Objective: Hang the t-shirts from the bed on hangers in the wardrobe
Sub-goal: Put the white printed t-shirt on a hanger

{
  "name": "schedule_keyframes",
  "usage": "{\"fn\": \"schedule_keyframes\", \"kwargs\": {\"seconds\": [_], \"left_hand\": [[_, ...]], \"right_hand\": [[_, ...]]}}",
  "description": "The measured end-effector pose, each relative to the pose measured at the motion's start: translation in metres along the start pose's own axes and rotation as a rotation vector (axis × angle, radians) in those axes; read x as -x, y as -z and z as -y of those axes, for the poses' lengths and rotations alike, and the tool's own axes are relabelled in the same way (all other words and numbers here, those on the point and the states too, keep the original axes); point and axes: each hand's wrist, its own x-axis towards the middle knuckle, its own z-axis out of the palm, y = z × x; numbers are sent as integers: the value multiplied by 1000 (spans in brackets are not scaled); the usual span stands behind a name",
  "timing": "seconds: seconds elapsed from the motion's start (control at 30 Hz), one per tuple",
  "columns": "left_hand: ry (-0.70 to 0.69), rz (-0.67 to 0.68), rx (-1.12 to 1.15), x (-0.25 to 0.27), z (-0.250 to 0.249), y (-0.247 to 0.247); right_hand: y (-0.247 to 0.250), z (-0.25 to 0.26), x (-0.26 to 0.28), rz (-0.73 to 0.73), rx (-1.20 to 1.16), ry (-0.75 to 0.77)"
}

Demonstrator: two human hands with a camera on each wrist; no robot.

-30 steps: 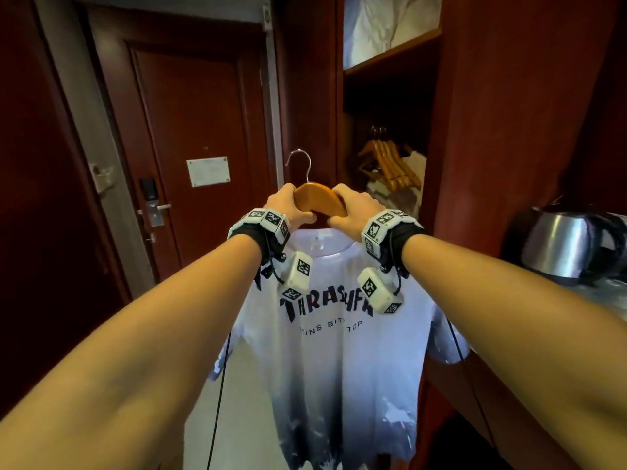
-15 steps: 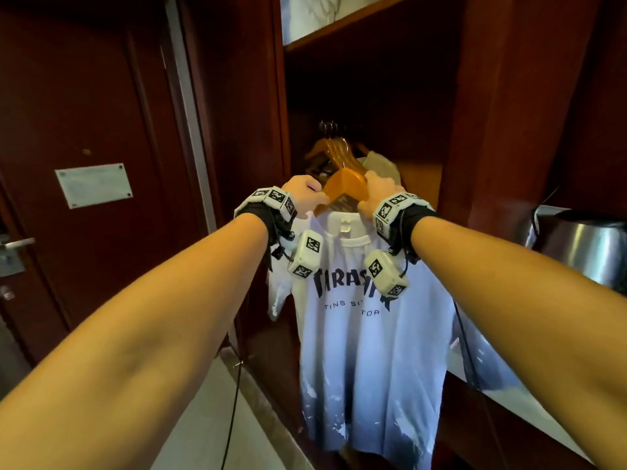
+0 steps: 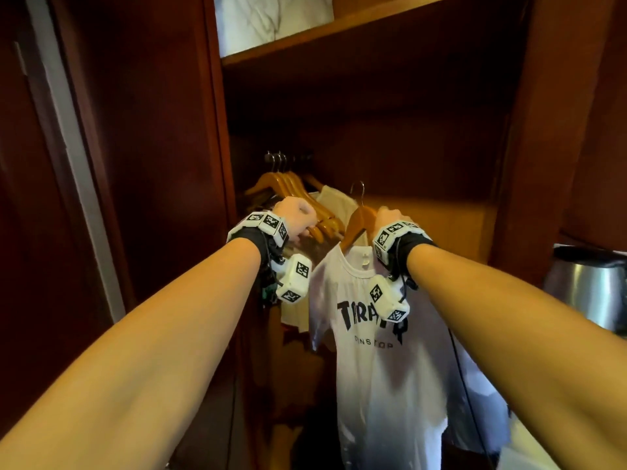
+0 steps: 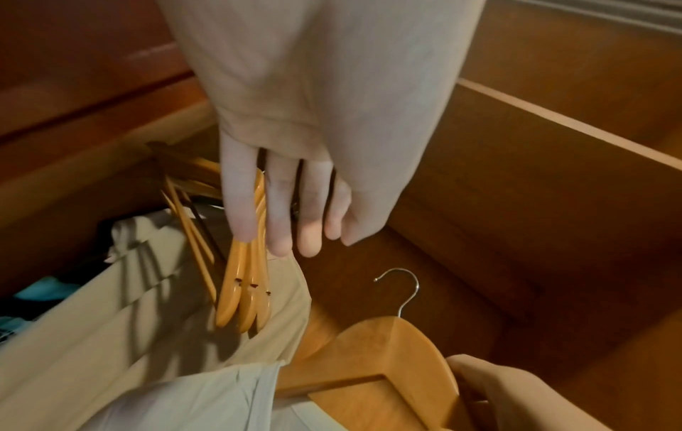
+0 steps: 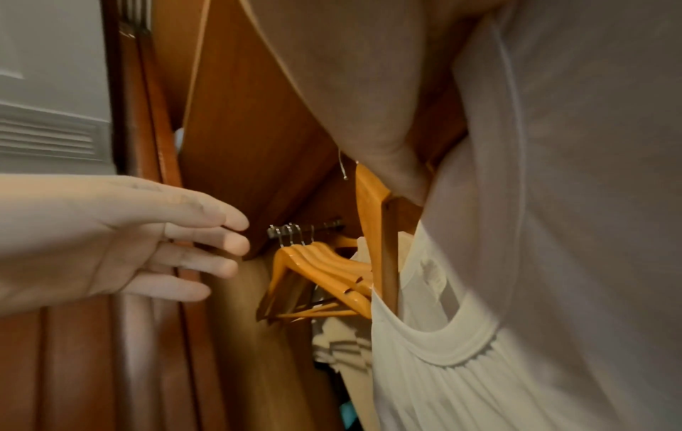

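Two hands: right hand (image 3: 386, 218) grips hanger (image 3: 359, 222) bearing t-shirt (image 3: 390, 368); left hand (image 4: 288, 210), fingers straight, touches empty hangers (image 4: 243, 288).

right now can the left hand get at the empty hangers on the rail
Probably yes. The left hand, fingers straight, is already at the bunch of empty hangers, apparently touching them. Nothing lies between; the right hand holds the t-shirt's hanger off to the side.
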Motion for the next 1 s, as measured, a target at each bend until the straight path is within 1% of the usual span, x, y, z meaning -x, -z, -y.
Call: {"fn": "schedule_keyframes", "kwargs": {"seconds": [0.1, 0.23, 0.33, 0.47, 0.63, 0.7, 0.8, 0.9, 0.97, 1.0], "left_hand": [[-70, 16, -50, -49, 25, 4], [-178, 20, -156, -118, 55, 6], [-227, 71, -290, -161, 69, -2], [-294, 129, -380, -202, 73, -17], [-292, 148, -501, -249, 83, -47], [-291, 170, -547, -265, 85, -57], [-278, 235, -636, -286, 83, -73], [-233, 321, -709, -307, 82, -91], [-240, 370, -785, -314, 77, -100], [-221, 398, -838, -314, 73, -102]], "right_hand": [[-17, 13, -36, 9, 40, -97], [-39, 25, -82, -23, 122, -199], [-51, 28, -107, -37, 128, -240], [-64, 23, -131, -69, 153, -250], [-72, 15, -156, -80, 202, -261], [-75, 10, -168, -60, 221, -257], [-79, -1, -190, -5, 234, -227], [-85, -8, -211, 50, 246, -198], [-88, -12, -224, 71, 247, -176], [-90, -14, -231, 80, 245, -166]]}}
